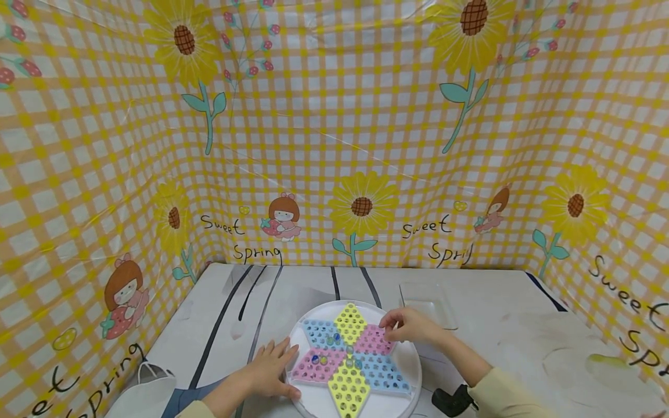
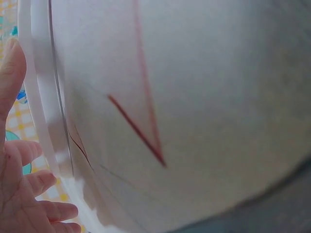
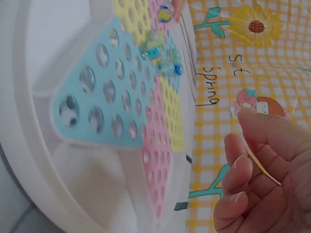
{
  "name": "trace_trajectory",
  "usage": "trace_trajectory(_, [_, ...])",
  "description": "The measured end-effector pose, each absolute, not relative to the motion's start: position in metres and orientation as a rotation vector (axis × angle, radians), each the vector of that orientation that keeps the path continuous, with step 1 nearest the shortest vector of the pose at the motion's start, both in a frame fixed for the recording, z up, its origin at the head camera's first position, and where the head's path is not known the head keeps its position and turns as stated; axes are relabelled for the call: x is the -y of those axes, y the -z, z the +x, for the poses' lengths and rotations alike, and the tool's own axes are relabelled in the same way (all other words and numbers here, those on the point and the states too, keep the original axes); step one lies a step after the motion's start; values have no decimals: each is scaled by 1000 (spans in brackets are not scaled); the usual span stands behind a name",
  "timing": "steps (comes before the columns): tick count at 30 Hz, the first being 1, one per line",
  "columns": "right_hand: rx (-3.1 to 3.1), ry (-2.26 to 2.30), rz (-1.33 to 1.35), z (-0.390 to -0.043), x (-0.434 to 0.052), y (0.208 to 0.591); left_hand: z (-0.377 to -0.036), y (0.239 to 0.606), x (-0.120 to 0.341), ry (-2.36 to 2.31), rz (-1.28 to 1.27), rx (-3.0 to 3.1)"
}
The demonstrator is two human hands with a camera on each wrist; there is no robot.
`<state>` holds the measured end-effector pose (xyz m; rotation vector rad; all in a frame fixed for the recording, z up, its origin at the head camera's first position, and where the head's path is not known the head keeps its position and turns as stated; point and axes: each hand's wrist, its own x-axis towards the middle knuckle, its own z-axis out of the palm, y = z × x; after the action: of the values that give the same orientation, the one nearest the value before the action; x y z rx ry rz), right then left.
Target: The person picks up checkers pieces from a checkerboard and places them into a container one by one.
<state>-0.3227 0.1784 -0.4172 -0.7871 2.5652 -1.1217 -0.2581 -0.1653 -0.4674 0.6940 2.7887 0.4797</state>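
A round white Chinese checkers board (image 1: 411,371) lies on the table, its star made of blue, pink and yellow perforated sections. My left hand (image 1: 270,370) rests at the board's left rim with fingers spread; the left wrist view shows its thumb (image 2: 10,73) by the white rim. Over the right pink section (image 1: 373,338) hovers my right hand (image 1: 410,326), its fingers loosely bent and no marble visible among them. Glass marbles (image 1: 349,349) sit in holes around the star's middle, with two more marbles (image 1: 319,360) on the left pink section.
A clear rectangular dish (image 1: 430,302) stands behind the board to the right. Near my right forearm lies a black object (image 1: 450,400). A white bag-like item (image 1: 143,390) is at the front left. Patterned cloth walls (image 1: 334,145) enclose the table on three sides.
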Motion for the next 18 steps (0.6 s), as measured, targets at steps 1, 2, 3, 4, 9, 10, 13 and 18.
trace_trajectory(1, [-2552,1132,-794,-322,-176,419,-258,467,165,-482,694,-2790])
trace_trajectory(2, [-2533,1148,-798,-321,-174,420,-258,467,166,-486,695,-2791])
trace_trajectory(3, [-2516,1161,-803,-320,-171,422,-258,467,166,-488,695,-2793])
trace_trajectory(4, [-2498,1173,-804,-319,-169,424,-258,467,165,-488,695,-2793])
trace_trajectory(9, [-2441,1198,-740,-316,-157,435,-257,465,164,-484,686,-2792])
trace_trajectory(10, [-2440,1194,-718,-315,-155,438,-257,465,164,-483,684,-2791])
trace_trajectory(13, [-2439,1185,-692,-312,-149,443,-256,465,164,-489,680,-2787])
trace_trajectory(18, [-2433,1195,-751,-308,-145,447,-257,466,165,-500,683,-2784])
